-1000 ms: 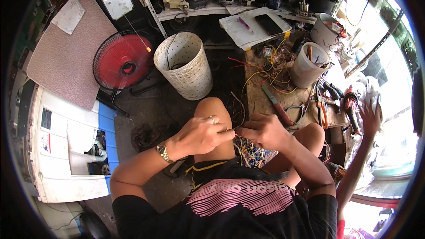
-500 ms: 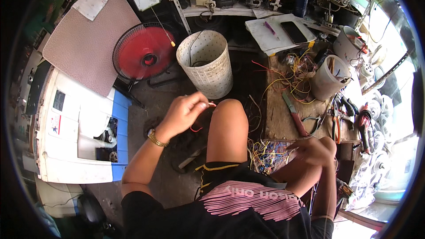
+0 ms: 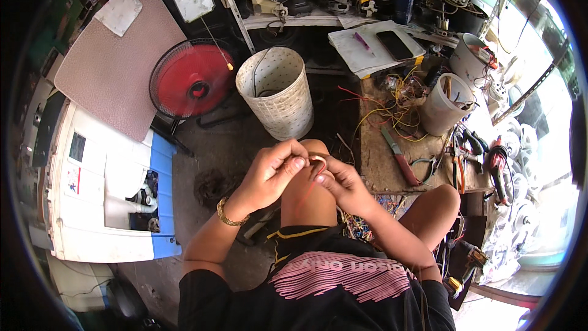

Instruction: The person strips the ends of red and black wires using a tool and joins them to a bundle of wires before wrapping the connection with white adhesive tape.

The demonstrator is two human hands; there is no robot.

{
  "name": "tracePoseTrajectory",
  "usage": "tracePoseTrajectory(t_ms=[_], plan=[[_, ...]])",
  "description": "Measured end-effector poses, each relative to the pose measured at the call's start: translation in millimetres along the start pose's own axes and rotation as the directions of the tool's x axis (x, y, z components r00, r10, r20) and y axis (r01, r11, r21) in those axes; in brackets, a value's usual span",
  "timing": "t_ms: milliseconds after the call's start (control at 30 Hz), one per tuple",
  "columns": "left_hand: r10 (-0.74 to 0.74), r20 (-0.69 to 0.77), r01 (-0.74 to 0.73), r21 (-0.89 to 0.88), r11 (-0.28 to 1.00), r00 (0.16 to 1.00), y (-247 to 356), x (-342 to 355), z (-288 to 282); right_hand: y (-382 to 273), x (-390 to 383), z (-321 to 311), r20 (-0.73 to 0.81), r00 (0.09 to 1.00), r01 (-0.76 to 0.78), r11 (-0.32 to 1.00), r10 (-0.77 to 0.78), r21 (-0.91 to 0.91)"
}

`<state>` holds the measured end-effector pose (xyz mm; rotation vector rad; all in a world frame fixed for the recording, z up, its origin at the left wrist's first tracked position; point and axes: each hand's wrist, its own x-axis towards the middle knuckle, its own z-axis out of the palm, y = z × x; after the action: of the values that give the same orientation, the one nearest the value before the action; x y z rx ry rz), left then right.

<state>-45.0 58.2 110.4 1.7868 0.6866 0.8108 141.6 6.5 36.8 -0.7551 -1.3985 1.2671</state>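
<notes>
Above my bent left knee, both hands meet around a thin red wire [image 3: 304, 197]. My left hand [image 3: 274, 173] pinches one part of it between thumb and fingertips. A pale curved piece [image 3: 318, 159], like a sleeve or a white length of wire, shows between the hands. My right hand [image 3: 344, 187] is closed on the wire too, thumb against the bent fingers. From the fingers a loose red end trails down over the thigh. The exact spot where each fingertip grips is partly hidden.
A spotted white bin [image 3: 278, 101] stands beyond my hands, with a red fan [image 3: 191, 79] left of it. On the wooden bench [image 3: 380, 165] at right lie a green-bladed knife [image 3: 399, 154], pliers [image 3: 457, 162], tangled wires [image 3: 401, 107] and a tool-filled cup [image 3: 442, 107].
My right hand has come from beside the right knee to meet the left hand at the wire. My left hand has moved slightly right and down.
</notes>
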Motion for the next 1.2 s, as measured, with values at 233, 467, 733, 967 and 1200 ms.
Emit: tracePoseTrajectory(t_ms=[233, 467, 733, 967, 1200], plan=[[0.036, 0.044, -0.049, 0.332, 0.942, 0.998, -25, -20, -23, -49, 1, -28, -0.019, 0.991, -0.135, 0.97, 0.134, -0.203], [0.236, -0.058, -0.174, 0.508, 0.843, 0.97, -18, -11, 18, -58, 8, -30, 0.163, 0.986, 0.075, 0.81, 0.025, -0.581], [0.098, 0.049, -0.107, 0.612, 0.784, 0.994, -39, -44, 2, -47, -21, -70, 0.361, 0.898, -0.01, 0.831, 0.252, -0.556], [0.205, 0.024, -0.158, 0.725, 0.67, 0.978, -74, -75, -31, -66, -51, -124, 0.326, 0.847, -0.141, 0.767, 0.421, -0.626], [0.199, -0.023, -0.12, 0.729, 0.674, 0.98, -85, -72, -25, -53, -53, -197, 0.141, 0.925, -0.137, 0.657, 0.352, -0.741]])
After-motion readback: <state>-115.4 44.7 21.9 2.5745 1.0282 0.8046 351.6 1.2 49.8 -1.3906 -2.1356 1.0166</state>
